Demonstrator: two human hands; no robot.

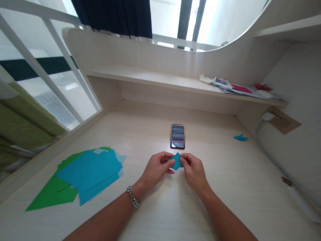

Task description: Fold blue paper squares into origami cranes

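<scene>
Bridging left hand and right hand is blue paper.

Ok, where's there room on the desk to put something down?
Bare desk lies between the phone and the blue folded piece on the right, and between phone and blue sheets. Crowded: left, under those and green sheets; middle, where the left hand and right hand hold blue paper.
</scene>
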